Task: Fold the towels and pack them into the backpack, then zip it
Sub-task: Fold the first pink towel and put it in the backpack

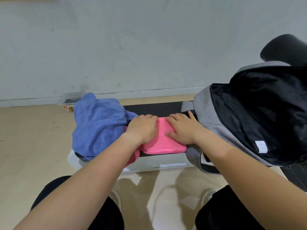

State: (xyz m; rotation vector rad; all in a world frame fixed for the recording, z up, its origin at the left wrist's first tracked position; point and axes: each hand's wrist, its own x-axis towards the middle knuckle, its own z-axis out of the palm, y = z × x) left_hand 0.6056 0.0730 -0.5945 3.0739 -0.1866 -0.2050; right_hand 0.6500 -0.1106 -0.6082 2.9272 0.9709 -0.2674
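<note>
A folded pink towel (162, 143) lies on a low dark-topped table (154, 107). My left hand (142, 128) rests palm down on its left part, fingers together. My right hand (181, 128) lies flat on its right part, fingers spread. Neither hand grips the towel. A crumpled blue towel (96, 125) is heaped on the table's left end, touching the pink one. A grey backpack (214, 120) with a black lining (265, 103) stands open at the table's right end, its mouth facing me. A corner of the pink towel hangs over the table's front edge under my left forearm.
A clear plastic box (69, 101) sits on the floor behind the blue towel, by the wall. A black chair part (285, 48) rises behind the backpack. My knees and shoes are below the table's front edge, on a beige floor (33, 138).
</note>
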